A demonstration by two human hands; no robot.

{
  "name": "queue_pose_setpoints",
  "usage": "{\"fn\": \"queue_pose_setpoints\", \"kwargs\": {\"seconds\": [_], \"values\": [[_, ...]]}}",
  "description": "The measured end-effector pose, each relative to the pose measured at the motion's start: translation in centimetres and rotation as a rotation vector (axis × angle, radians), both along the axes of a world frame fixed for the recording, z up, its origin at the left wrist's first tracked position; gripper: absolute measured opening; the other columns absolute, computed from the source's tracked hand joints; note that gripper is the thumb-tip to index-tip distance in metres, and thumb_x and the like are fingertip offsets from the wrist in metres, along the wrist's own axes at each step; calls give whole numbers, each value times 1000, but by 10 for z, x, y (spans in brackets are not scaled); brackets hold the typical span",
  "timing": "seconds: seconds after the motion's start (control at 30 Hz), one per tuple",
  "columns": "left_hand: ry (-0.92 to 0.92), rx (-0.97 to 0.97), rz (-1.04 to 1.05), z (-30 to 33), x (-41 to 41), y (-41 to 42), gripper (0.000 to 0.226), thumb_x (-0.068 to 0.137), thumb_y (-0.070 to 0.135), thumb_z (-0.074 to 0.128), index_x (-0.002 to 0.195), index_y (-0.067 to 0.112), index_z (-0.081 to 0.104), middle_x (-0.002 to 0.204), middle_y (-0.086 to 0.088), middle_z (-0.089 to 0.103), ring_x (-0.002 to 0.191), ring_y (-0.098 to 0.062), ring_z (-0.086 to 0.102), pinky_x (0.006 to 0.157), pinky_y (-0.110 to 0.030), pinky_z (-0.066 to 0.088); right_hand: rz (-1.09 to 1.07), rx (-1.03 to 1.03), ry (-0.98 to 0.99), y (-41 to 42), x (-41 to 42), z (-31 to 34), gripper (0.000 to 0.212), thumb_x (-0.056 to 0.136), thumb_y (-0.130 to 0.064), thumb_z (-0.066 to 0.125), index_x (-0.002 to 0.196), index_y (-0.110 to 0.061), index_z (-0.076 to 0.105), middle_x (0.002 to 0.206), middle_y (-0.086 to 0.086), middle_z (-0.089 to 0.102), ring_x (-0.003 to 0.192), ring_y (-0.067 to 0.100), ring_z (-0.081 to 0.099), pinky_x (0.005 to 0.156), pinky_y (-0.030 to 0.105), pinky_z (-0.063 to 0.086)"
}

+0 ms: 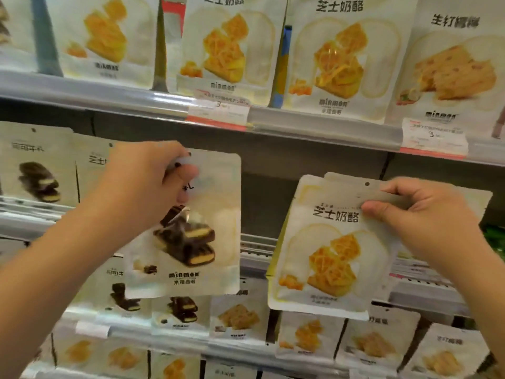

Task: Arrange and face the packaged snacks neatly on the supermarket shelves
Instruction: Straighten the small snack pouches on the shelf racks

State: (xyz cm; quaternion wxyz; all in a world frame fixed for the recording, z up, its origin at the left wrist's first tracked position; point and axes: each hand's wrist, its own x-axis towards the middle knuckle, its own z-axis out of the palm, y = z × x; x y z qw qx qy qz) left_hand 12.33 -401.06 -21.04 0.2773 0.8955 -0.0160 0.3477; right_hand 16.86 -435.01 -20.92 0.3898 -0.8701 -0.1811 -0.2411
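My left hand (147, 181) pinches the top edge of a pale snack pouch printed with chocolate-coated biscuits (191, 242), holding it upright in front of the middle shelf. My right hand (426, 217) grips the top of a cheese waffle pouch (328, 255), with a second pouch (464, 198) showing just behind it. Both pouches face me, slightly tilted. A dark gap in the middle shelf (267, 198) lies between the two hands.
The top shelf holds a row of cheese waffle pouches (229, 45) and a cheese-slab pouch (456, 69) above price tags (218, 110). Chocolate pouches (38, 170) stand at the left of the middle shelf. Lower shelves carry several more pouches (240, 315).
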Motion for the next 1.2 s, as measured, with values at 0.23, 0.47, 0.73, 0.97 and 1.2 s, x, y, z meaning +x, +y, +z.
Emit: {"fn": "queue_pose_setpoints", "kwargs": {"seconds": [0.23,0.47,0.73,0.97,1.2], "values": [[101,60,133,-38,-19,53,9,90,32,61,83,28,60,68,9,61,64,-7,60,54,-26,46,20,-23,-396,62,28,24,22,82,-19,75,77,-39,65,79,-24,63,73,-2,59,65,9,45],[105,82,51,-64,-21,71,21,91,27,63,71,21,60,62,6,63,63,-6,57,55,-19,39,-51,-193,-470,104,59,-8,10,84,-9,70,88,-17,73,79,-14,64,78,1,59,70,5,43],[116,28,-27,-79,-14,79,36,90,25,65,62,34,44,56,8,57,57,-7,56,52,-27,41,-161,-132,-376,111,95,0,13,88,-17,70,98,-11,76,84,-4,68,81,9,57,67,-1,33],[99,56,-22,-79,-1,82,30,91,28,63,63,29,52,57,10,58,59,1,52,53,-17,33,-189,-111,-323,111,111,0,17,89,-25,69,98,-13,76,91,7,72,91,22,63,80,23,38],[109,14,-49,-82,2,81,40,89,24,67,60,36,43,55,10,59,58,-3,54,53,-25,37,-139,-52,-284,108,114,0,9,88,-18,71,96,-17,75,90,5,71,91,19,62,86,25,41]]}}
